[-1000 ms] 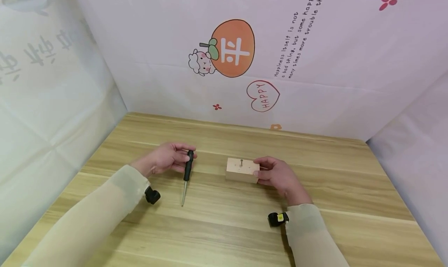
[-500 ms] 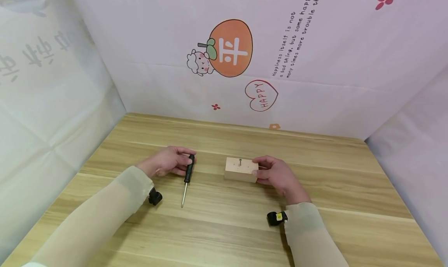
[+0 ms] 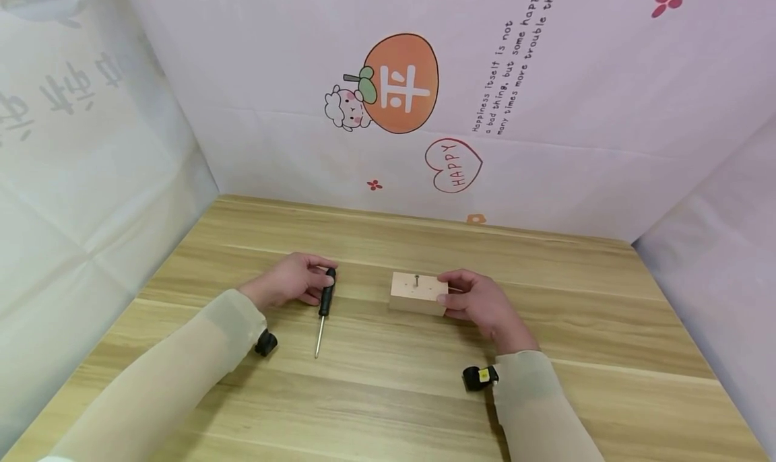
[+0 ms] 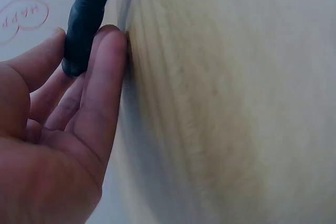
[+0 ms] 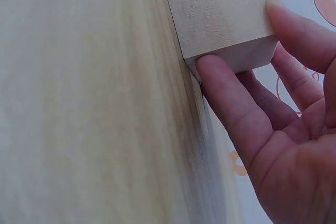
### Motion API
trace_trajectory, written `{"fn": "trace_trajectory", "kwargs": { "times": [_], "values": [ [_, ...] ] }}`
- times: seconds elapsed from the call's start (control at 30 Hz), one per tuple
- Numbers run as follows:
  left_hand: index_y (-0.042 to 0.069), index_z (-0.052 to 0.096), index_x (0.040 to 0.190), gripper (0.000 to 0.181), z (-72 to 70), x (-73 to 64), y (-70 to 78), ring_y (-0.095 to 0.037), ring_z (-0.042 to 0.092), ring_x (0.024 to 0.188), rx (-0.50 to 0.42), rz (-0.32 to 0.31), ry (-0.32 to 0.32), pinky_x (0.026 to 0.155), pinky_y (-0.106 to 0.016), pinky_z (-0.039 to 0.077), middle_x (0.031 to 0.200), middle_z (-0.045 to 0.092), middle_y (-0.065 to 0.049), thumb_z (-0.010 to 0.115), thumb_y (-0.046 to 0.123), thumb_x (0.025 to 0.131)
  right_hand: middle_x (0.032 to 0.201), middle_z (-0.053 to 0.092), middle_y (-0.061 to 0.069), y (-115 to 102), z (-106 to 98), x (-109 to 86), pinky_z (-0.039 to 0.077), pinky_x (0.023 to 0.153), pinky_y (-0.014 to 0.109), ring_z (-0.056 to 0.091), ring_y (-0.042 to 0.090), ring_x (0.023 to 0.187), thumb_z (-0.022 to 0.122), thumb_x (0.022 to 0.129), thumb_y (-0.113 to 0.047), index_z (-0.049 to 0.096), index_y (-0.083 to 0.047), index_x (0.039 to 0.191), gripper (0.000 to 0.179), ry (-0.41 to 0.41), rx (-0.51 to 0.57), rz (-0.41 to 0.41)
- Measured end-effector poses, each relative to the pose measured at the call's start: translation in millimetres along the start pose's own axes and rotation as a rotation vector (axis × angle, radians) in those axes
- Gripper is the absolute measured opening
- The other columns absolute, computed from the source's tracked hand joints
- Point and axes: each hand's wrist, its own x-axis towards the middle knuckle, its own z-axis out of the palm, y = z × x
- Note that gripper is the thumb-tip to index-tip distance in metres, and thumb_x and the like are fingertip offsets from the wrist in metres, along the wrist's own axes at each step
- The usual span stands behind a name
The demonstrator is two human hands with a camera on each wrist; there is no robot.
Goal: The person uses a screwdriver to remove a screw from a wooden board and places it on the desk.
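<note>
A screwdriver with a black handle and a thin metal shaft is pinched near its handle end by my left hand, thumb against fingers. Its tip points toward the table's near side. The left wrist view shows only the dark handle between thumb and fingers. To the right, a pale wooden block lies on the table. One screw stands up from its top face, among several small holes. My right hand holds the block's right end, its fingers around the end in the right wrist view.
The wood-grain table reaches back to a white printed cloth wall. More white cloth hangs along the left side. Small black cameras sit at the wrists.
My left hand and the screwdriver have shifted slightly toward the near side. The right hand and the block look the same, apart from a small shift of the whole view.
</note>
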Motion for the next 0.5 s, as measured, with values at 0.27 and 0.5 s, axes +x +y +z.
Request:
{"fn": "trace_trajectory", "kwargs": {
  "times": [0.27, 0.5],
  "values": [
    [0.004, 0.064, 0.131, 0.041, 11.8, -3.1, 8.6, -0.017, 0.064, 0.069, 0.417, 0.138, 0.044, 0.061, -0.032, 0.057, 0.109, 0.066, -0.009, 0.074, 0.012, 0.091, 0.136, 0.055, 0.017, 0.5, -0.4, 0.2, 0.057, 0.082, 0.041, 0.056, 0.030, 0.117, 0.077, 0.086, -0.001, 0.064, -0.002, 0.128, 0.044, 0.002, 0.023, -0.003],
    [0.001, 0.062, 0.133, 0.043, 8.3, -3.4, 7.5, -0.019, 0.064, 0.072, 0.414, 0.116, 0.059, 0.062, -0.033, 0.057, 0.111, 0.066, -0.012, 0.072, 0.009, 0.092, 0.136, 0.055, 0.017, 0.8, 0.9, 0.1, 0.057, 0.083, 0.041, 0.055, 0.030, 0.117, 0.078, 0.086, -0.002, 0.064, -0.002, 0.128, 0.044, -0.006, 0.024, 0.000]
  ]
}}
